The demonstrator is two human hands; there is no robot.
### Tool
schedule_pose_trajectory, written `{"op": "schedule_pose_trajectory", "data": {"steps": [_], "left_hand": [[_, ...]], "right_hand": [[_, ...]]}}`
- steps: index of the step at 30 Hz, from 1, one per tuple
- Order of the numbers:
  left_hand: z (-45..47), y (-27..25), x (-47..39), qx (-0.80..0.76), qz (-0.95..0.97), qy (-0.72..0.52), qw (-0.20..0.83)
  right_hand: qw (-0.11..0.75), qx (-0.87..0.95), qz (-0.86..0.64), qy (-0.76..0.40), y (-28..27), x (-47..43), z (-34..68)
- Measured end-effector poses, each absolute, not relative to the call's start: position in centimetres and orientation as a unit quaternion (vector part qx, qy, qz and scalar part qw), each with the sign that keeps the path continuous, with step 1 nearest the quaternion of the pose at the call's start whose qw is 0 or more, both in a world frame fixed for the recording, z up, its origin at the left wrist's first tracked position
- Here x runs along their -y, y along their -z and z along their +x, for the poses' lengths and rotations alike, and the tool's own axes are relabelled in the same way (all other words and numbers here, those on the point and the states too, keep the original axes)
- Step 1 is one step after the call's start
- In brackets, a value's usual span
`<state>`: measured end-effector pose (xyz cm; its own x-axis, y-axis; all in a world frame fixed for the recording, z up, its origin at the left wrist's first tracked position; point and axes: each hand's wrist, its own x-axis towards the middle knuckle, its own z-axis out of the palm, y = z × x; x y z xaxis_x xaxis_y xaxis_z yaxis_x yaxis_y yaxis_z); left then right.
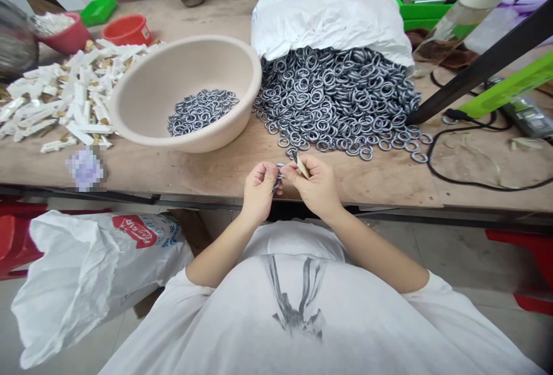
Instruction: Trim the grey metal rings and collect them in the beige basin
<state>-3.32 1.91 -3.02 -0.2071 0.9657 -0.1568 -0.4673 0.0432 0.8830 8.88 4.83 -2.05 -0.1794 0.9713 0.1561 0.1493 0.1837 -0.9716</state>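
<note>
My left hand is closed, pinching grey rings between thumb and fingers at the table's front edge. My right hand is closed around a small tool with a pale handle and a dark tip. Its thumb and fingertips meet the rings held by the left hand. How many rings are held is hard to see. Just beyond the hands spreads a large pile of grey rings, spilling from a white sack. To the left, a beige basin holds a smaller heap of similar rings.
White plastic pieces lie heaped at the left, near a red bowl. A dark post, a black cable and a clear bottle stand or lie at right. Below the table's left side is another white sack.
</note>
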Motion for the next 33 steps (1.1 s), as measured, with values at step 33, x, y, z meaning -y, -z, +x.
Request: {"op": "schedule_pose_trajectory", "data": {"steps": [33], "left_hand": [[-4.2,-0.8,-0.1,-0.373,0.327,-0.542,0.678]], "right_hand": [[0.426,0.68,-0.462,-0.378,2.4,-8.2,11.2]]}}
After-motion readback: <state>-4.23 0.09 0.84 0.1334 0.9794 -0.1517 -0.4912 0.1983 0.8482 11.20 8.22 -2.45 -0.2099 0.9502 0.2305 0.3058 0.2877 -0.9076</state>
